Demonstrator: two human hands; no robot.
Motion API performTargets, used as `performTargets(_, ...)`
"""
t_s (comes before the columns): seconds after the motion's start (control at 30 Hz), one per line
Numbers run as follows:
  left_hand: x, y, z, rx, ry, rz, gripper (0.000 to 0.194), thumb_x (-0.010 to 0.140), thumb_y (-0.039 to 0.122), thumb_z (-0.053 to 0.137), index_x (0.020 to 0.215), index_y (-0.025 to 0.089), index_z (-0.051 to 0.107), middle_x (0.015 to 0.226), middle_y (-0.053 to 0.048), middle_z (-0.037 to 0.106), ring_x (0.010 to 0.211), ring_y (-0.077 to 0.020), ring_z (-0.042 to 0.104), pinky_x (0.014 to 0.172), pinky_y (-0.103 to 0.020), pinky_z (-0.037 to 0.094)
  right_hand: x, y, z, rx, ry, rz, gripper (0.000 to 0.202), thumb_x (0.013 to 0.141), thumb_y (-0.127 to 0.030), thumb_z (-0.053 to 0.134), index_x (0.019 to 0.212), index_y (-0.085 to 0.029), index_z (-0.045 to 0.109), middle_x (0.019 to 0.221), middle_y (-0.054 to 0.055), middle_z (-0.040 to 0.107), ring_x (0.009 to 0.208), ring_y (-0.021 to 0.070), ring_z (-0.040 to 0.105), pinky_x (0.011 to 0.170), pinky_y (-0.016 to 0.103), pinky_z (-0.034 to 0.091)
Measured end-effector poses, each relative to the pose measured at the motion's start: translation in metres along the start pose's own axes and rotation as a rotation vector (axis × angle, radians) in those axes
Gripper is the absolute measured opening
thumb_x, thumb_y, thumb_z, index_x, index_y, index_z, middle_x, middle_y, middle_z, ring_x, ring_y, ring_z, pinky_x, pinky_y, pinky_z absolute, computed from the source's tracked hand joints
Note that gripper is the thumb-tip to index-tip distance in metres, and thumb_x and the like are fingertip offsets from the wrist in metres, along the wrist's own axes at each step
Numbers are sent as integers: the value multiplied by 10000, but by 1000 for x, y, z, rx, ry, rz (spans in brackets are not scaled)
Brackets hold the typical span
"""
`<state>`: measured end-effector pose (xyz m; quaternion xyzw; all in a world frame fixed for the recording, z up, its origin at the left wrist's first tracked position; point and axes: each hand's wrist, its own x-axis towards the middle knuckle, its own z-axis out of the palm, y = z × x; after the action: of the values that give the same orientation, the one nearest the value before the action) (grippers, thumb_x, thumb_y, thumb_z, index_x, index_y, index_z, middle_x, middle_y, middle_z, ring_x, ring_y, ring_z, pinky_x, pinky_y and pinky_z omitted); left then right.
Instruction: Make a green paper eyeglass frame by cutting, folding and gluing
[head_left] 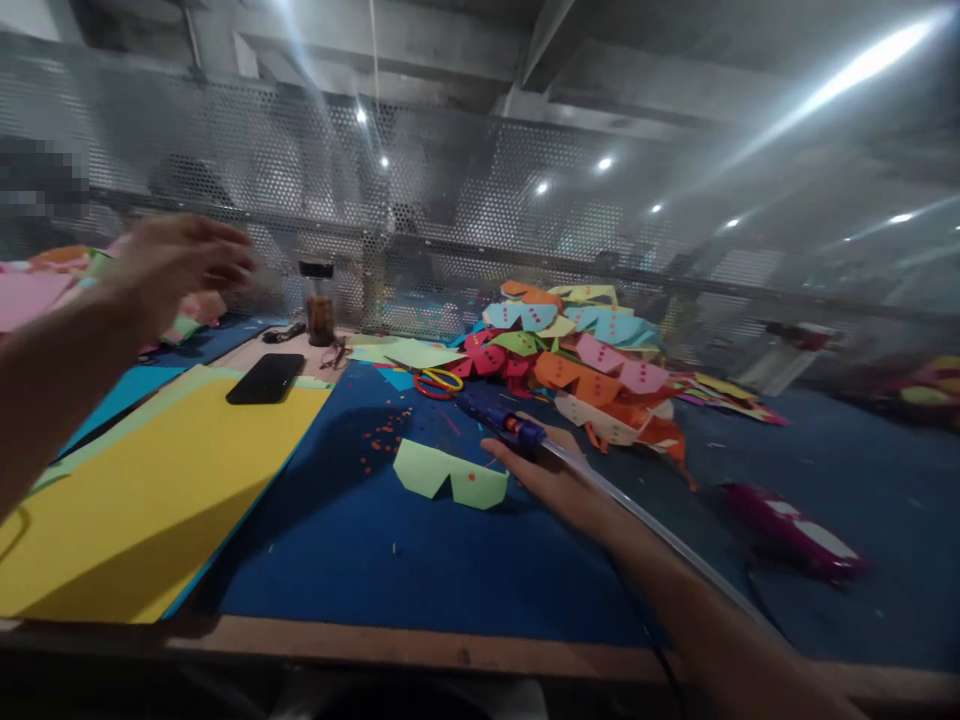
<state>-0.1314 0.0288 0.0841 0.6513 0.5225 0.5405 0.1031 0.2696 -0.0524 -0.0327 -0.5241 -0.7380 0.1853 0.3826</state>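
Note:
My right hand is wrapped round a blue hot glue gun, its nozzle pointing away to the left; a long clear glue stick runs from its back along my forearm. Just left of that hand, a pale green paper eye mask lies on the blue mat, with a small orange bit on its right half. My left hand is raised in the air at the left, slightly blurred, fingers stretched out and nothing visible in them. Below it are large yellow paper sheets.
Colourful paper masks are heaped beyond my right hand. Scissors with red and yellow handles lie near orange paper bits. A black phone rests on the sheets, near a jar. A purple pouch-like item is at right.

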Motion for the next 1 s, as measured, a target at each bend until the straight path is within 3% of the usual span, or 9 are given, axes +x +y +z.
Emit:
performTargets(0.07, -14, 5, 32, -45, -246, -15, 300, 907, 315, 644, 1115, 99, 667, 892, -14, 719, 797, -154, 668, 806, -348, 548, -1, 2, 0, 11, 8, -19, 345, 845, -530, 652, 739, -216, 558, 634, -30, 530, 587, 149, 499, 534, 262, 366)
performTargets(0.13, -38, 13, 63, -40, -548, 44, 298, 880, 361, 656, 1074, 138, 699, 948, -14, 749, 867, -165, 671, 852, -332, 528, -1, 3, 0, 26, 4, -31, 343, 852, -529, 651, 750, -215, 559, 645, -34, 527, 596, 144, 490, 541, 257, 357)
performTargets(0.27, -89, 22, 103, 29, -795, 166, 285, 880, 403, 598, 1033, 204, 734, 1066, -48, 763, 994, -208, 684, 890, -337, 522, -1, 6, 1, 33, -21, -69, 357, 872, -533, 633, 741, -214, 537, 639, -44, 495, 595, 135, 455, 539, 251, 328)
performTargets(0.37, -114, 17, 115, 45, -794, 114, 337, 891, 400, 538, 1120, 227, 714, 1176, -60, 738, 1048, -233, 679, 877, -342, 527, 0, 7, 2, 41, -1, -99, 367, 869, -538, 629, 726, -216, 526, 642, -42, 496, 602, 138, 443, 546, 256, 320)
performTargets(0.47, -125, 8, 120, 49, -763, 121, 316, 878, 394, 540, 1069, 231, 733, 1106, -59, 750, 1022, -248, 678, 851, -329, 521, 0, 8, 4, 40, -6, -90, 372, 870, -541, 621, 720, -214, 525, 651, -35, 512, 601, 140, 449, 545, 259, 316)
performTargets(0.7, -134, -11, 131, 23, -688, 179, 208, 885, 316, 576, 1015, 247, 723, 1044, -48, 739, 1015, -251, 649, 888, -350, 477, 0, 9, 6, 35, -12, -64, 331, 874, -509, 624, 759, -206, 557, 689, -18, 549, 637, 150, 480, 556, 256, 340)
performTargets(1.0, -139, -9, 134, -39, -644, 223, 145, 899, 260, 578, 932, 234, 717, 977, -56, 733, 953, -238, 646, 841, -348, 474, 1, 5, 4, -16, -26, -67, 348, 876, -500, 628, 723, -208, 518, 631, -45, 478, 602, 130, 450, 536, 241, 329)
